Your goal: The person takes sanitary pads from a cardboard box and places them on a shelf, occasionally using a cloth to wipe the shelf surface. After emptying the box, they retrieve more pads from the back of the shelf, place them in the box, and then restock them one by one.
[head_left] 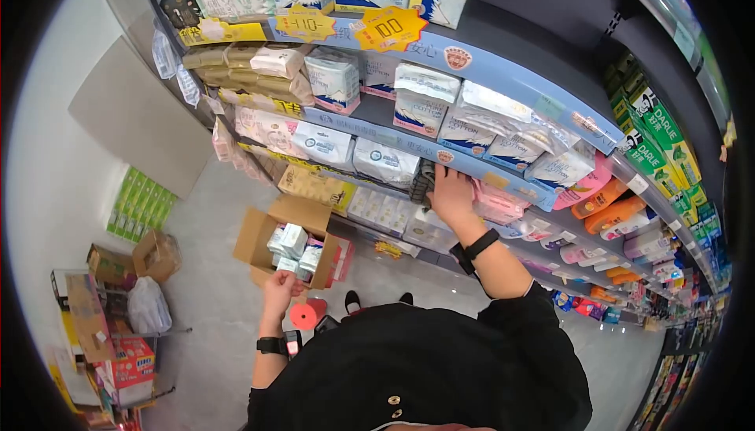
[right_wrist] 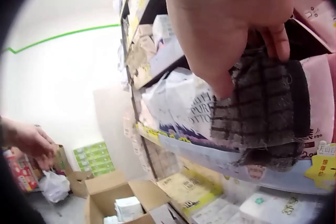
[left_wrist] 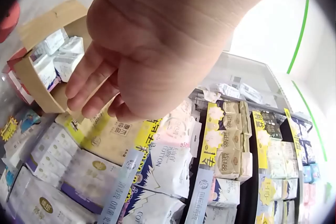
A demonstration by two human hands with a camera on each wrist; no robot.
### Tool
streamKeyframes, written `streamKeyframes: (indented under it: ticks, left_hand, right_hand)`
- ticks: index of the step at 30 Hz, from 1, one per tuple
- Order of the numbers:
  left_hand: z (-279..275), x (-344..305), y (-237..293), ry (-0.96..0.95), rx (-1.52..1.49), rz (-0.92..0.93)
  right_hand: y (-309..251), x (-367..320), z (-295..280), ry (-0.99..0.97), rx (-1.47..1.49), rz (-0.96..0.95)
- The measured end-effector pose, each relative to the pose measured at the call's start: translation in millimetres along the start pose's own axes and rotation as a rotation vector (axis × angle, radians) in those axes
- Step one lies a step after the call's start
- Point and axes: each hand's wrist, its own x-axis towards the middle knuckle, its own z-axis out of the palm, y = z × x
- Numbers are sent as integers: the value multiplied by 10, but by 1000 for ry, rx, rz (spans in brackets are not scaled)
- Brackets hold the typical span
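Observation:
My right hand (head_left: 452,197) reaches into a lower shelf and grips a dark grey checked cloth (right_wrist: 262,98), thumb on one side and fingers on the other. The cloth hangs over the shelf's front edge, between white cotton packs (right_wrist: 181,100) and pink packs (right_wrist: 319,95). My left hand (head_left: 281,289) hangs beside an opened cardboard box (head_left: 253,234) on the floor, its fingers loosely bent with nothing between them. Inside the box lie several small white packs (head_left: 293,240).
Shelves (head_left: 503,49) packed with pads and bottles (head_left: 605,199) curve round in front and to the right. A red round stool (head_left: 307,314) stands near my feet. A loaded cart (head_left: 86,337) and a white plastic bag (head_left: 149,305) are at the left.

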Motion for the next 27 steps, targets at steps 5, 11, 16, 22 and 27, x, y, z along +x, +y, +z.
streamKeyframes:
  ticks: [5, 11, 16, 22, 27]
  left_hand:
    - [-143, 254, 30, -44, 7, -2]
    - [331, 443, 755, -326, 30, 337]
    - [1263, 369, 1638, -522, 450, 1007]
    - [2074, 1303, 1245, -167, 669, 1141]
    - [2090, 1396, 1394, -106, 814, 1062]
  right_hand:
    - [82, 59, 130, -96, -46, 39]
    - [-402, -462, -667, 25, 236, 72]
    - [-720, -660, -936, 47, 489, 67]
    - [-796, -816, -678, 54, 623, 285]
    - [-437, -1210, -647, 116, 702, 454]
